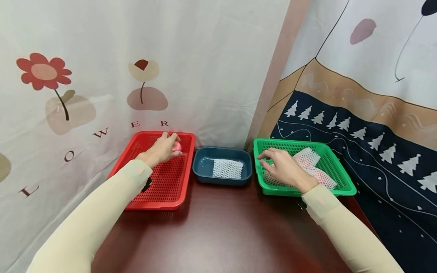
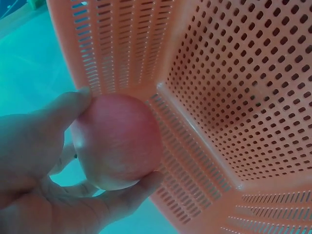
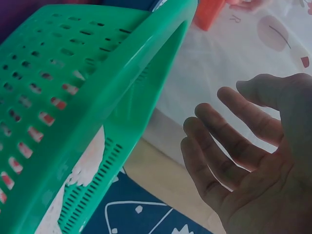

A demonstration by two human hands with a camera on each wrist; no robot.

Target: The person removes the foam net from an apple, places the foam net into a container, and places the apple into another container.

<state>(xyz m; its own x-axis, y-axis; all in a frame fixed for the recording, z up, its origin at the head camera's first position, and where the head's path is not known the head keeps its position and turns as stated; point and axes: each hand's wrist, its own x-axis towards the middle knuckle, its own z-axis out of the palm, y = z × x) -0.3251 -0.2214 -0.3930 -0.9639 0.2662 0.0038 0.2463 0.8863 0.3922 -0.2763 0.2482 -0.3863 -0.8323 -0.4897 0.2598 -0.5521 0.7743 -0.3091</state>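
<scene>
My left hand (image 1: pixel 162 148) grips a pinkish-red apple (image 2: pixel 119 139) between thumb and fingers, above the red basket (image 1: pixel 166 189). Only a small part of the apple shows in the head view. Over the left side of the green basket (image 1: pixel 347 185) is my right hand (image 1: pixel 285 167), its fingers loosely bent and holding nothing. White foam fruit nets (image 1: pixel 307 156) with a pinkish tint lie inside that basket, partly hidden by the hand and wrist; what they contain is hard to make out. One flat white foam net (image 1: pixel 228 168) lies in the dark blue tray (image 1: pixel 203 175).
The blue tray stands between the two baskets on a dark reddish-brown table (image 1: pixel 218 231). Behind them hangs a pale printed curtain (image 1: pixel 211 76), with a navy and tan patterned part (image 1: pixel 362 148) at the right. The baskets' raised rims surround their contents.
</scene>
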